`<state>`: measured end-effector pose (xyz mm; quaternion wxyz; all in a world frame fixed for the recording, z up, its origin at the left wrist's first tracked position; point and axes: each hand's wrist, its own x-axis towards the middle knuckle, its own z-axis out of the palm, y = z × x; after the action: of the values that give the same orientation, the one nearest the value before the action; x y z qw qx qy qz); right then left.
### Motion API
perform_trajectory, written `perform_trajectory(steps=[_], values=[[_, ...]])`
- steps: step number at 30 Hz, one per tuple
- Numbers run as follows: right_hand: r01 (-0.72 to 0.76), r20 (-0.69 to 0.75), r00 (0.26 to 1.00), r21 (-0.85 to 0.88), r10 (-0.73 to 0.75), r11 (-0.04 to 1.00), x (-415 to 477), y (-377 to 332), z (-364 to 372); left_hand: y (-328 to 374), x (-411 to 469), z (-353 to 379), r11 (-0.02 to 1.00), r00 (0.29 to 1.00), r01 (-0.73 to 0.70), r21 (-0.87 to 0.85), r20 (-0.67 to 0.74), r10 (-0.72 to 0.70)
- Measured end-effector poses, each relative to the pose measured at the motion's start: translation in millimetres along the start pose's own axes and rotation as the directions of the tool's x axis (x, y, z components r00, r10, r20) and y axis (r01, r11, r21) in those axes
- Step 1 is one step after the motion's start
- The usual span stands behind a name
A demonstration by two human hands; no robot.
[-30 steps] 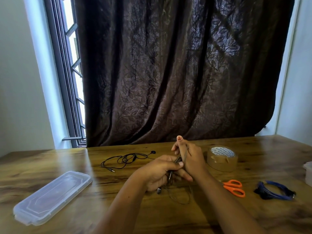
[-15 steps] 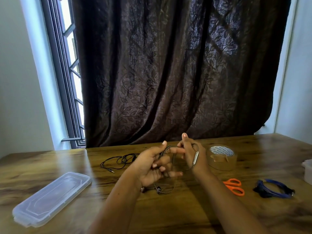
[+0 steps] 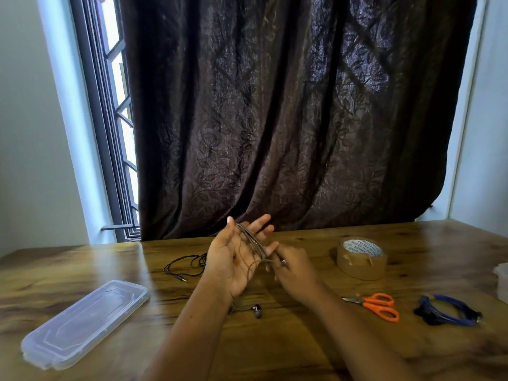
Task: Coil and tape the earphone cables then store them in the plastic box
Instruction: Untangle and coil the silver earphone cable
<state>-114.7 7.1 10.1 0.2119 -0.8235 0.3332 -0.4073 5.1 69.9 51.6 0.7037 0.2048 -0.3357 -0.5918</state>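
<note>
**Hands on the cable: left spread as a former, right pinching the strand**

From the head camera, I see the left hand (image 3: 233, 262) raised with its palm turned toward me. Its fingers are straight and spread apart, gripping nothing. The grey earphone cable (image 3: 251, 239) runs in several turns across those fingers, and a strand trails down over the palm. The right hand (image 3: 297, 270) sits just beside the left one's fingertips. Its fingers are curled and pinch the cable where it leaves the loops, though blur hides the exact grip.

The earbuds (image 3: 257, 310) lie on the wooden surface (image 3: 275, 347) below the left wrist, between the two forearms.

A second, black earphone cable (image 3: 182, 266) lies loose on the surface just beyond and outside the left hand, partly hidden behind it. Well to the outside of the left forearm lies the clear plastic box (image 3: 85, 323), flat and at an angle.

A roll of brown tape (image 3: 361, 266) lies flat near the outer side of the right hand. The orange scissors (image 3: 380, 306) lie nearer to me than the tape, beside the right forearm. Further out is a coiled blue cable (image 3: 450, 314). A pale container (image 3: 502, 281) is cut off at the frame edge beyond that.

A dark curtain (image 3: 288, 119) hangs behind both hands.
</note>
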Motion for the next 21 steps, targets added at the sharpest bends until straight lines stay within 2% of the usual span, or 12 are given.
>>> perform_trajectory(steps=[4, 8, 13, 16, 18, 21], values=[[0.083, 0.092, 0.993, -0.111, -0.073, 0.990, -2.3, -4.3, 1.0, -4.1, 2.2, -2.4, 0.998, 0.998, -0.053, 0.016, -0.045, 0.053], [0.130, 0.158, 0.984, -0.274, -0.089, 0.953, -2.5, -6.0, -5.0, -5.5, 1.5, -3.1, 0.976, 0.993, -0.059, 0.208, -0.085, 0.078], [0.196, 0.125, 0.979, -0.377, -0.161, 0.905, -4.3, -10.1, -14.5, -7.6, -2.6, 2.5, 0.937, 0.991, -0.071, 0.341, -0.084, 0.106], [0.226, 0.047, 0.974, -0.299, -0.222, 0.927, -5.4, -13.9, -18.5, -6.6, -3.7, 1.1, 0.892, 0.985, -0.096, 0.441, -0.086, 0.149], [0.242, -0.045, 0.967, -0.137, -0.250, 0.961, -3.8, -17.8, -19.2, -8.1, -0.6, -8.1, 0.850, 0.986, -0.070, 0.522, -0.091, 0.137], [0.194, -0.101, 0.978, 0.138, -0.181, 0.971, -3.2, -24.6, -17.3, -14.5, 2.2, -15.2, 0.808, 0.989, 0.041, 0.587, -0.137, 0.049]])
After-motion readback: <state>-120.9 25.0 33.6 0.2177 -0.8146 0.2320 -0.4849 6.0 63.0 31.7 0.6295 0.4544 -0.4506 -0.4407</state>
